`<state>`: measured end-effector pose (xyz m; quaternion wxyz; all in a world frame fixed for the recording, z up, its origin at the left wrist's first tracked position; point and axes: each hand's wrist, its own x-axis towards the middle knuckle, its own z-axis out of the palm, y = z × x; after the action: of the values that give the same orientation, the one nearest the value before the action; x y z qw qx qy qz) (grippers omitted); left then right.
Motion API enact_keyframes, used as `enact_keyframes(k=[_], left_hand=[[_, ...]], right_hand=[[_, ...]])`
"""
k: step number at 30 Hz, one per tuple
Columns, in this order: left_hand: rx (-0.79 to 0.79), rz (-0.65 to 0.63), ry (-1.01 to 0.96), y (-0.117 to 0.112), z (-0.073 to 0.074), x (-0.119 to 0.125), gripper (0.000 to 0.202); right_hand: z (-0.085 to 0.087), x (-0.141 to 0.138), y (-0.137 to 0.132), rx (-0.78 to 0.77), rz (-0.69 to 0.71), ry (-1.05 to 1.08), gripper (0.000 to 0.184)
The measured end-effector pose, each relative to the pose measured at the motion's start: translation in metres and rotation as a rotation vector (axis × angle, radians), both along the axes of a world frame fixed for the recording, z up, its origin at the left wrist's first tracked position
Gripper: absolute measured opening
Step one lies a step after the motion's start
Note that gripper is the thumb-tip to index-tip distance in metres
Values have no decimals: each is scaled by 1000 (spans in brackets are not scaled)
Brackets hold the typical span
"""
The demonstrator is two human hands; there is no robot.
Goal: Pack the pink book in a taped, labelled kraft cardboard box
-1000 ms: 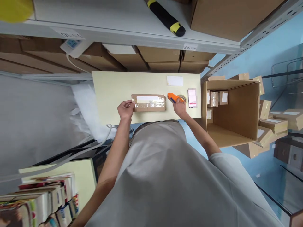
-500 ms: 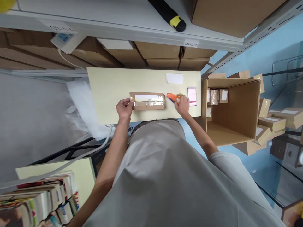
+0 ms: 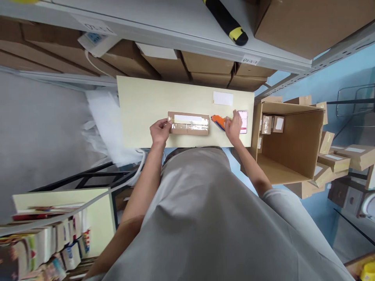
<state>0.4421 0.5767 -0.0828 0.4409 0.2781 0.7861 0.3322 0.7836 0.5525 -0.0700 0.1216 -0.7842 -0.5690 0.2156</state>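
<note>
A narrow cardboard box (image 3: 189, 132) with a white label and shiny clear tape lies on the pale yellow tabletop (image 3: 146, 97). My left hand (image 3: 160, 130) pinches its left end between thumb and fingers. Just right of the box lies an orange and blue tape dispenser (image 3: 218, 121). Over the dispenser's right end is my right hand (image 3: 233, 128), its fingers apart and stretched forward; whether it still touches the dispenser I cannot tell. A phone (image 3: 243, 122) with a lit screen lies beside that hand, partly behind it.
A white paper slip (image 3: 223, 98) lies at the table's back. To the right stands a large open carton (image 3: 293, 152) with small boxes inside. More parcels (image 3: 334, 160) are piled beyond it. Shelving with cardboard boxes (image 3: 209, 62) borders the back, with a black-and-yellow handle (image 3: 231, 27) above.
My right hand has loosened its fingers from the tape dispenser and shifted right toward the phone. My left hand keeps its pinch on the box. The whole view has shifted slightly.
</note>
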Motion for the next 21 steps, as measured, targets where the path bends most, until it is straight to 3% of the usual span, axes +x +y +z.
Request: enact_keyframes(k=[3,5,8,14,17,21], left_hand=[[-3,11,2,-2,3,2,19],[-3,15,4,-2,5,3,16],[-2,4,2,-2,6,4,11],[36,-121,-35,0,4,-4,18],[67,-171,-81,0,1,-9,23],[97,-157,-157,2,0,-14,23]], right_hand=[[7,-44,-26,100,152,289,78],[8,-71,-40,12,232,421,85],[3,-96,-48,-128,241,493,93],[-5,-89,-29,-208,152,488,91],[-7,-81,-19,-212,122,427,71],[-7,-80,-9,-107,111,343,45]])
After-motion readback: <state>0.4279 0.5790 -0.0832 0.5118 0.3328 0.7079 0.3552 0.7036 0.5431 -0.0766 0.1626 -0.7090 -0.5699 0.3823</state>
